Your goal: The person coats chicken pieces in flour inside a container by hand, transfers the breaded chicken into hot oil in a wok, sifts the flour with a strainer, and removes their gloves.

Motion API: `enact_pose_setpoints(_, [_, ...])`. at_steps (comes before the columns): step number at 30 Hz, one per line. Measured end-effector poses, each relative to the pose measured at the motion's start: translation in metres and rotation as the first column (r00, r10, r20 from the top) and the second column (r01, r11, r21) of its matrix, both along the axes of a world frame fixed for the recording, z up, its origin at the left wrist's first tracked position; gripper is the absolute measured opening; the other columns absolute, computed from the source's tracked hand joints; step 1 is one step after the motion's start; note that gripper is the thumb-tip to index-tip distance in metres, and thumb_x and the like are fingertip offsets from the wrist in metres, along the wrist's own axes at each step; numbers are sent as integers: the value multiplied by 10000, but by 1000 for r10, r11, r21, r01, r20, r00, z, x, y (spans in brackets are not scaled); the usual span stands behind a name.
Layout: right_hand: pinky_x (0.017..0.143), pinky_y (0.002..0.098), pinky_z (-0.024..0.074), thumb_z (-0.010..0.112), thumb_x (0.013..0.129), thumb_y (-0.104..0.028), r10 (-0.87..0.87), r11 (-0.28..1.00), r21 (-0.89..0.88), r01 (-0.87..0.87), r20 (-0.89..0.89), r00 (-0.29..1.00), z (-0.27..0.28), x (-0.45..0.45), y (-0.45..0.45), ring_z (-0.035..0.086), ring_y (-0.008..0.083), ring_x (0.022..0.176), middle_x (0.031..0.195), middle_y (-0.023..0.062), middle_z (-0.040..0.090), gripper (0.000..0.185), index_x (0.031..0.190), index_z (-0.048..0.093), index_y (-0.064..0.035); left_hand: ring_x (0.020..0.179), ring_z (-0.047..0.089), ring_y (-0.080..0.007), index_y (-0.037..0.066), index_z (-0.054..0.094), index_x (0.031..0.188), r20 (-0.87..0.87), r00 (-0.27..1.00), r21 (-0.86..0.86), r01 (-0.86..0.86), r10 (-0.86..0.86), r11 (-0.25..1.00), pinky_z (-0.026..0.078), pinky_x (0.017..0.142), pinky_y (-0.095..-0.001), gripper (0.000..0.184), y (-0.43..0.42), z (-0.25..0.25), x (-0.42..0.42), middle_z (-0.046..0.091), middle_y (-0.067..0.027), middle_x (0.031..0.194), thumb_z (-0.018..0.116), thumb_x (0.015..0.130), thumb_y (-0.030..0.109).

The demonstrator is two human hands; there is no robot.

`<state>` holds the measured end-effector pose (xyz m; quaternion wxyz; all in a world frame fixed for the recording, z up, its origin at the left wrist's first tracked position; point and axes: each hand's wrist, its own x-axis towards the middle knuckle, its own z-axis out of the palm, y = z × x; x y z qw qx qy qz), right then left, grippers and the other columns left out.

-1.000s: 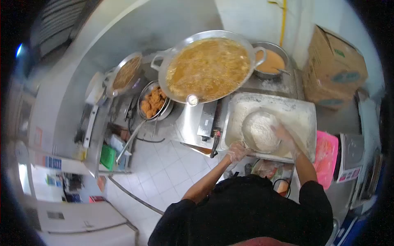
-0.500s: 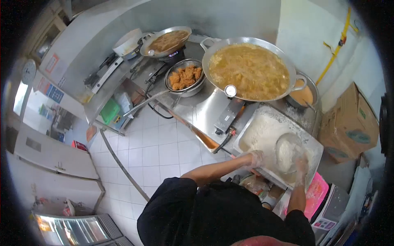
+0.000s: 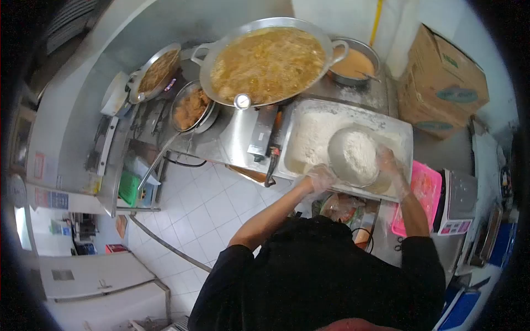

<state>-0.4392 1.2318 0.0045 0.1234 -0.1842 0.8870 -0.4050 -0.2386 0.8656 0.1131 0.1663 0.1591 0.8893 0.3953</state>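
A round metal bowl (image 3: pixel 338 148) holding white flour (image 3: pixel 360 151) is tilted over the flour-filled metal tray (image 3: pixel 407 135). My right hand (image 3: pixel 389 161), in a clear glove dusted with flour, grips the bowl's right rim. At the bowl's lower left rim is my left hand (image 3: pixel 320 178), also in a clear glove, above the tray's near edge. Its fingers look closed on the rim, though blur hides the detail. Loose flour (image 3: pixel 316 138) covers the tray's left side.
Behind the tray, a large wok (image 3: pixel 201 77) of bubbling oil carries a dial thermometer (image 3: pixel 242 101). Fried pieces fill a strainer (image 3: pixel 190 107) to its left. A pan of orange batter (image 3: pixel 353 60), a cardboard box (image 3: pixel 441 83) and a pink basket (image 3: pixel 422 193) stand around the tray.
My view has swung to the right. My left hand has come in from the tray's edge to the bowl's rim, and the bowl shows more flour inside it.
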Motion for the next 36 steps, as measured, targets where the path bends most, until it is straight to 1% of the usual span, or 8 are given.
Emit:
enact_pose_setpoints(1, [668, 354, 477, 551, 774, -59, -43, 997, 53, 51, -143, 989, -12, 16, -3, 550, 204, 729, 959, 143, 596, 470, 1239, 496, -17, 668, 585, -226, 108, 627, 784, 199, 978, 49, -76, 65, 996, 466, 681, -396, 204, 3, 0, 5, 585, -134, 674, 549, 801, 296])
enact_pose_setpoints(3, [715, 368, 466, 555, 772, -53, -157, 974, 143, 175, -126, 980, 14, 41, -24, 546, 209, 790, 1001, 152, 590, 504, 1267, 461, -38, 613, 579, -216, 100, 616, 697, -733, 674, -32, 98, -90, 995, 461, 616, -376, 183, 1, -58, 4, 567, -134, 621, 549, 780, 248])
enact_pose_setpoints(5, [761, 384, 461, 574, 795, -119, -150, 953, 261, 152, -28, 988, 82, 50, -54, 557, 233, 865, 1043, 163, 592, 507, 1277, 430, -55, 583, 573, -213, 81, 592, 701, -345, 811, -508, 261, -472, 821, 452, 601, -351, 151, 11, 11, 1, 575, -113, 621, 544, 764, 210])
enact_pose_setpoints(10, [724, 449, 475, 574, 823, -205, 20, 970, 206, 132, -606, 795, 7, 62, -20, 599, 328, 828, 947, 172, 624, 366, 1149, 515, -52, 629, 587, -231, 90, 622, 799, -503, 820, -137, 238, -274, 962, 465, 621, -334, 151, 5, -16, 9, 611, -100, 722, 543, 784, 217])
enact_pose_setpoints(17, [811, 461, 457, 550, 806, -165, -130, 934, 323, 154, -95, 987, 80, 52, -29, 595, 357, 913, 992, 194, 621, 350, 1134, 527, -46, 796, 620, -231, 194, 641, 1057, -93, 963, -440, 187, -252, 878, 500, 705, -328, 238, 12, 24, 7, 629, -135, 898, 544, 839, 209])
enact_pose_setpoints(28, [821, 409, 461, 490, 835, -140, 36, 999, -3, -39, -306, 951, 41, 38, -65, 595, 281, 922, 997, 127, 633, 284, 1087, 607, -80, 661, 600, -279, 108, 599, 719, -652, 680, -342, 133, -337, 930, 474, 599, -375, 110, -54, 30, 34, 611, -108, 707, 490, 733, 92])
enact_pose_setpoints(31, [786, 413, 473, 484, 846, -161, 390, 487, 873, -12, -205, 898, 73, 51, -76, 601, 305, 938, 1026, 113, 639, 214, 978, 612, -51, 755, 616, -286, 94, 610, 842, -565, 622, -457, 311, -542, 833, 480, 655, -384, 150, -58, 17, 27, 629, -122, 757, 503, 737, 100])
enact_pose_setpoints(36, [709, 411, 491, 510, 818, -196, -196, 698, 595, 399, -377, 905, 73, 65, -121, 604, 336, 849, 930, 132, 641, 211, 944, 603, -55, 763, 620, -308, 75, 619, 835, -627, 646, -359, 257, -436, 897, 485, 680, -430, 168, -65, 18, 47, 626, -146, 801, 574, 708, 175])
